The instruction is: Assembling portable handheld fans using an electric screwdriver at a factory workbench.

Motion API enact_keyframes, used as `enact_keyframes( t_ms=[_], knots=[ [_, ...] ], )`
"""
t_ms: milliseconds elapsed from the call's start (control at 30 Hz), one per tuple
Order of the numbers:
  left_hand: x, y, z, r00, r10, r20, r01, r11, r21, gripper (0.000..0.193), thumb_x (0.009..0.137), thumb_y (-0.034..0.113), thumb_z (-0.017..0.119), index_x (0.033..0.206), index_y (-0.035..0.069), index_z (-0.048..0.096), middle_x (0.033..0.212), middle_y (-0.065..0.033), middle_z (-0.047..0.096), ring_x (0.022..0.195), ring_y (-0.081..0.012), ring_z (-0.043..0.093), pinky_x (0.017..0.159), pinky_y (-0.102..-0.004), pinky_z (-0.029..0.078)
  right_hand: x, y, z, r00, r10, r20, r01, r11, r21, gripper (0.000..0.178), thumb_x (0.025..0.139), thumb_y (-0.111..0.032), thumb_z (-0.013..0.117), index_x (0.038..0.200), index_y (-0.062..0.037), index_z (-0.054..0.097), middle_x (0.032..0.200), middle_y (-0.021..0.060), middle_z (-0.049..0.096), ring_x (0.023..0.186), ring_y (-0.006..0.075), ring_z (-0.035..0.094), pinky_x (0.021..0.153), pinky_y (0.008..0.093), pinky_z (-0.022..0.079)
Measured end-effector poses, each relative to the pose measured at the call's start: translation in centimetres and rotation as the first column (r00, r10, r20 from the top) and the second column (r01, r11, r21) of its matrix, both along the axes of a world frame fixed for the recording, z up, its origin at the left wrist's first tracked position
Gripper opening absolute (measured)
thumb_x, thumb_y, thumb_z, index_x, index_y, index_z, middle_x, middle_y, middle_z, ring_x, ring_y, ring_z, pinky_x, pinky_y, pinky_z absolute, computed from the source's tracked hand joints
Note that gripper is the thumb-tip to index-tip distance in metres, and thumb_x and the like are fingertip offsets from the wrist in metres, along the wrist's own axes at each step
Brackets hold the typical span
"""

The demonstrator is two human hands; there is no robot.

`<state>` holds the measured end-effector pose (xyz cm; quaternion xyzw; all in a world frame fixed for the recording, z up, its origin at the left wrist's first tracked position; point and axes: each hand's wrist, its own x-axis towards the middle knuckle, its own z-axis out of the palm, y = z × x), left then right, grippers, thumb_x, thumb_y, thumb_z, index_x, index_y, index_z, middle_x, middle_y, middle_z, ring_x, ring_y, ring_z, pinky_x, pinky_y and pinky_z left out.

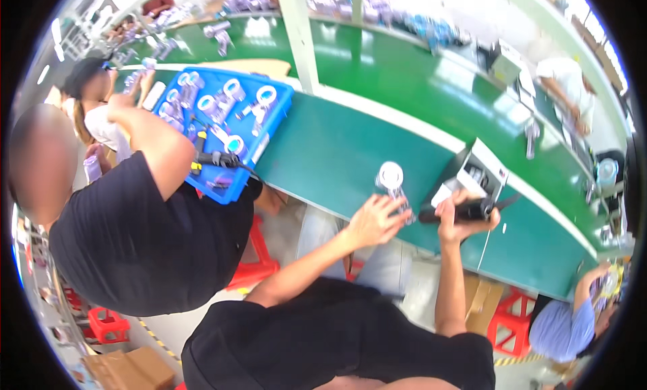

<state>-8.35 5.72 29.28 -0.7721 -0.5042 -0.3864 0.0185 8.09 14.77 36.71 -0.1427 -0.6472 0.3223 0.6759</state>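
My left hand (376,221) is at the near edge of the green bench, its fingers curled over the handle of a translucent purple hair-dryer-shaped device (391,178). The device's round white head points up and away from me. In my right hand (466,218) is a black electric screwdriver (475,210), lying roughly level above the bench edge; its tip is blurred. Just beyond that hand stands an open grey box (480,168) with white and dark pieces inside, too blurred to name.
A blue tray (280,110) with several similar devices and a black-and-yellow tool lies to the left, close to a co-worker in black (155,235). Beyond a white rail runs a green conveyor (404,80). Red stools (515,322) stand under the bench.
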Motion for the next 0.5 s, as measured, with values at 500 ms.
enact_keyframes(
  t_ms=[500],
  knots=[
    [0.1, -0.4, 1.0, 0.998, -0.024, 0.054, 0.023, 1.0, 0.016, 0.037, 0.079, 0.018, 0.073, 0.115, 0.011, 0.069, 0.126, -0.0144, 0.06, 0.096, -0.0276, 0.062, 0.082, -0.0403, 0.047, 0.0, -0.1, 0.4, 0.992, -0.119, -0.029, 0.119, 0.993, -0.002, 0.084, 0.086, 0.015, 0.061, 0.143, -0.0249, 0.015, 0.101, 0.0153, 0.051, 0.061, 0.016, 0.054, 0.051, 0.0295, 0.053]
  ],
)
